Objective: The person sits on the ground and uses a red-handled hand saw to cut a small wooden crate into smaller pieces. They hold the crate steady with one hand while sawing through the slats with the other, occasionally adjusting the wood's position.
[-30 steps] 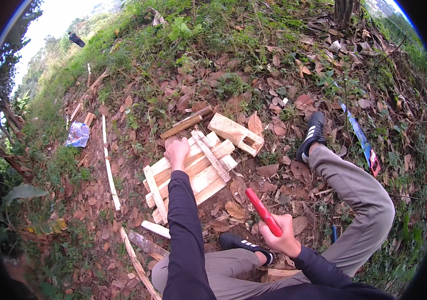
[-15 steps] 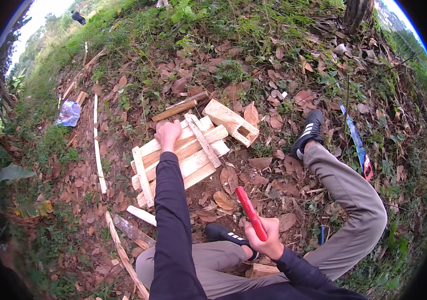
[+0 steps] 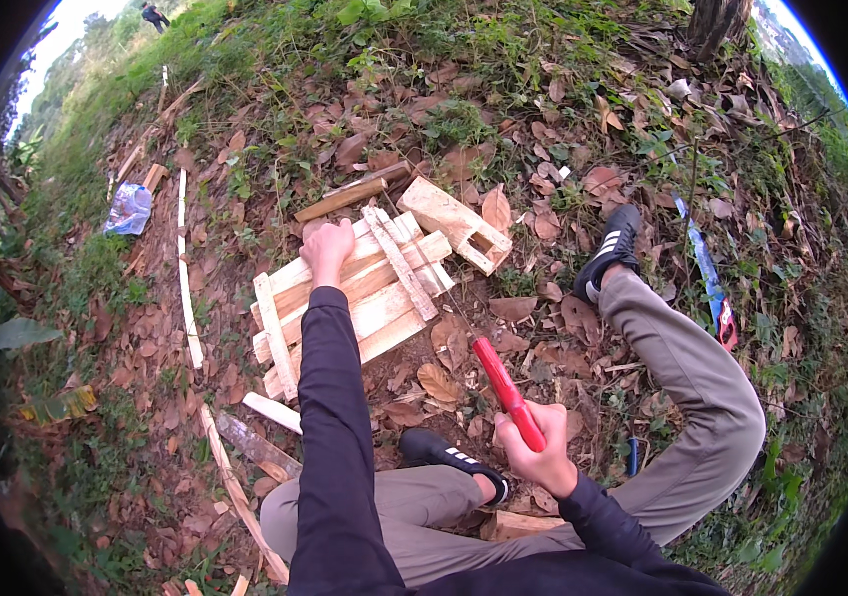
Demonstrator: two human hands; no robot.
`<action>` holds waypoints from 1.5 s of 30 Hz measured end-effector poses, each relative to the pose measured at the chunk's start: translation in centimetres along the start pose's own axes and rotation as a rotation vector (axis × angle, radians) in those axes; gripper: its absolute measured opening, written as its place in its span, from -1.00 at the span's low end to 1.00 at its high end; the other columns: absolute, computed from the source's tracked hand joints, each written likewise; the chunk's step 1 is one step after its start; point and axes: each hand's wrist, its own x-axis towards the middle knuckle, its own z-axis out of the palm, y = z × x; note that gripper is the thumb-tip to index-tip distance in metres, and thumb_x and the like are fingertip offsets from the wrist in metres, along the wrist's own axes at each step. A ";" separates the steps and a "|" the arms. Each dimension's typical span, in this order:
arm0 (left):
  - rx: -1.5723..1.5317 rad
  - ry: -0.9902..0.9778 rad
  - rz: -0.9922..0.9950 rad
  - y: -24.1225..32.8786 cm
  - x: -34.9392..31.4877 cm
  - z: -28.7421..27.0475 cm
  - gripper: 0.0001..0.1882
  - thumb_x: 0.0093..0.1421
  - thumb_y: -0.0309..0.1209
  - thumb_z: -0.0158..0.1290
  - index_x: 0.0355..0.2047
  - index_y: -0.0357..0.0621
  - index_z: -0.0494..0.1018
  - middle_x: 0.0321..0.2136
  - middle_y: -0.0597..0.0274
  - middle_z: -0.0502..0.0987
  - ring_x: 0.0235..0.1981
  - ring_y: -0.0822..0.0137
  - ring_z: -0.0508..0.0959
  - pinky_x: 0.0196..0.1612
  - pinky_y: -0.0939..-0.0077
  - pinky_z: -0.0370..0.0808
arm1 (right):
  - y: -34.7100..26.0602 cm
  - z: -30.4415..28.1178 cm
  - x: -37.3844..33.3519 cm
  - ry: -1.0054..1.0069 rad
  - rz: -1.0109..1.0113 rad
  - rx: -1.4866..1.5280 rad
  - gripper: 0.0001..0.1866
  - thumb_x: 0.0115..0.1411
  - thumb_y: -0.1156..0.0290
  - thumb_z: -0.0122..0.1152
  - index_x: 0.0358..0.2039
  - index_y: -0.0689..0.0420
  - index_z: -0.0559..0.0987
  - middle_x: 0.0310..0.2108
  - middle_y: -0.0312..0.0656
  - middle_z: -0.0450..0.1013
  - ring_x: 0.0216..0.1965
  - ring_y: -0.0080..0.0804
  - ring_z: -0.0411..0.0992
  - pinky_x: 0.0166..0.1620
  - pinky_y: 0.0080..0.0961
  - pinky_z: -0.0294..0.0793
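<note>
A small slatted panel [image 3: 374,313] of pale wooden boards lies on the ground before me, with two narrow cross strips over it. My left hand [image 3: 327,250] is closed on its far edge, between the strips; the fingertips are hidden. My right hand [image 3: 538,450] grips the red handle of a saw [image 3: 505,387], near my bent legs. Its thin blade shows edge-on as a fine line running toward the panel's right end; whether it touches the wood I cannot tell. Beside that end rests a wooden block [image 3: 454,223] with a rectangular hole.
Loose wood pieces [image 3: 344,199] lie beyond the panel. Long pale strips [image 3: 185,268] stretch along the left, near a clear plastic bag [image 3: 129,210]. At right are a long blue tool with a red end [image 3: 710,278] and my shoe [image 3: 615,248]. Dry leaves cover the soil. A person [image 3: 154,17] stands far off.
My right hand has moved the red handle slightly up and right, and the thin blade now shows. My left hand keeps its place on the panel while the whole view has shifted a little.
</note>
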 end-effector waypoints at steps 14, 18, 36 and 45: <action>-0.111 -0.071 0.070 0.5 -0.9 -0.5 -0.36 0.32 0.01 -0.28 0.05 -0.21 0.55 0.12 -0.16 0.49 0.23 -0.03 0.41 0.30 -0.04 0.16 | -4.0 0.3 1.2 -0.064 0.051 -0.061 -0.72 0.16 0.40 0.26 -0.64 0.21 0.46 -0.82 -0.22 0.25 -0.79 -0.54 0.23 -0.62 -0.46 0.22; -0.008 0.061 0.200 -1.4 -2.0 -1.0 -0.47 0.29 -0.09 -0.15 0.08 -0.21 0.48 0.20 -0.08 0.35 0.30 -0.10 0.25 0.34 -0.28 0.06 | -4.2 0.7 1.0 -0.048 0.049 -0.029 -0.72 0.15 0.42 0.25 -0.65 0.22 0.44 -0.82 -0.20 0.23 -0.80 -0.50 0.23 -0.61 -0.44 0.22; 0.024 0.111 0.268 0.9 -6.4 2.1 -0.39 0.39 -0.10 -0.32 0.43 0.17 0.09 0.44 -0.03 0.03 0.45 -0.06 0.02 0.43 -0.22 -0.18 | -4.6 -0.4 0.4 -0.007 0.101 0.030 -0.62 0.22 0.35 0.27 -0.66 0.23 0.42 -0.79 -0.30 0.18 -0.70 -0.66 0.08 -0.60 -0.47 0.11; 0.038 0.093 0.292 1.1 -6.4 2.0 -0.42 0.40 -0.07 -0.31 0.41 0.28 0.13 0.42 -0.02 0.07 0.43 -0.08 0.06 0.42 -0.23 -0.12 | -4.5 -1.6 -1.3 -0.021 0.112 0.017 -0.76 0.09 0.46 0.18 -0.67 0.25 0.45 -0.81 -0.25 0.22 -0.72 -0.64 0.24 -0.60 -0.47 0.22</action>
